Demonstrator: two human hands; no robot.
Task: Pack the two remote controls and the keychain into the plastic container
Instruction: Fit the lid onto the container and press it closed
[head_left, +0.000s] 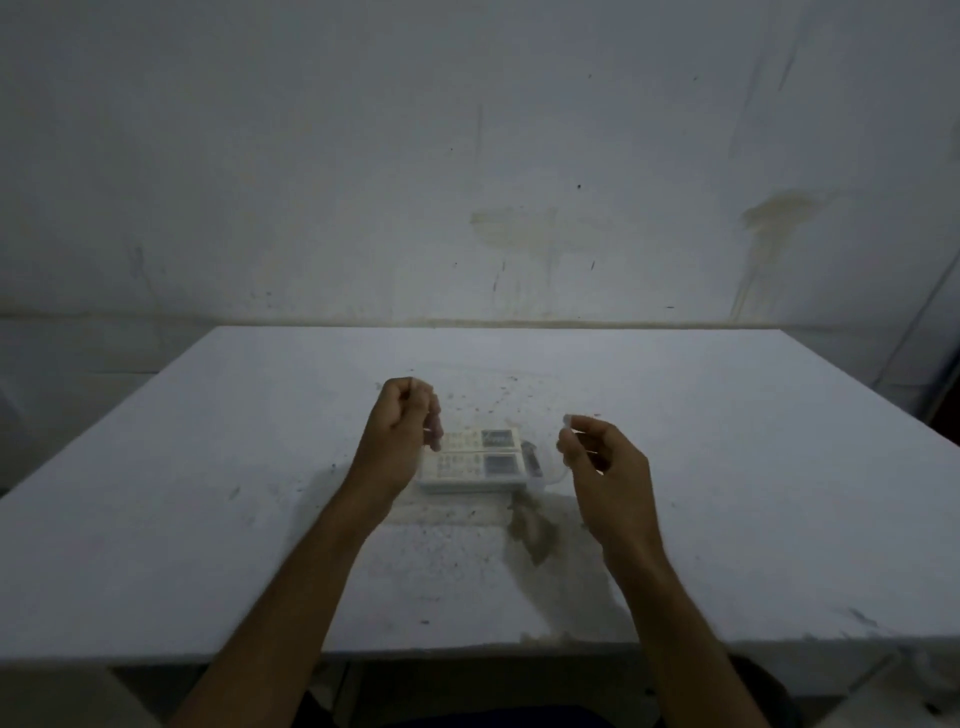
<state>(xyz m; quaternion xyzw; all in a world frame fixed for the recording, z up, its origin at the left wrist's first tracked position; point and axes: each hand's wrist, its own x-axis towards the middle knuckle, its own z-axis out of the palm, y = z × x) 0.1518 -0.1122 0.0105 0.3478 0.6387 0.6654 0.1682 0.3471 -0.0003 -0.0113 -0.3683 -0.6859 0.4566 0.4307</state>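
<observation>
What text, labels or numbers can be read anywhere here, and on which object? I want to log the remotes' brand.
No text is readable.
Upper remote: buttons and a grey display show, but any print is too blurred to read.
Lower remote: same, no brand or digits legible.
Clear plastic container around them: no label visible.
Table and wall: only stains and marks, no writing.
</observation>
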